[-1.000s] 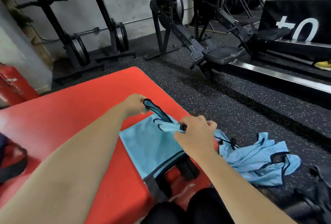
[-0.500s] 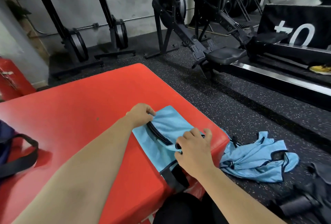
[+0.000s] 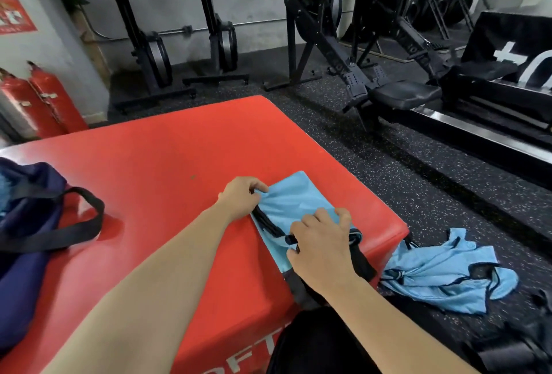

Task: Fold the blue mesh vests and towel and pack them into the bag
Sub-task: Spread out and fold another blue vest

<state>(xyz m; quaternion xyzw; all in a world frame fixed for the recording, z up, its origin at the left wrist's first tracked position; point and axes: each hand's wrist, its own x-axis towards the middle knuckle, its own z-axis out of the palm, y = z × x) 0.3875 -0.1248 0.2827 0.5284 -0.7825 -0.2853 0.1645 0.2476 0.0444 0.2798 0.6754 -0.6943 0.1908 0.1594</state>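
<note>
I'm seeing 1 bag [image 3: 24, 254], 2 hands: L hand [image 3: 242, 194] and R hand [image 3: 319, 242] are pinching 1 vest [image 3: 295, 197] w/ curled fingers.

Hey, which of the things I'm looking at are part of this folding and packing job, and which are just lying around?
Part of the job: blue vest on the red box, blue vests heaped on the floor, navy bag.
Just lying about: rowing machines, fire extinguishers.
</note>
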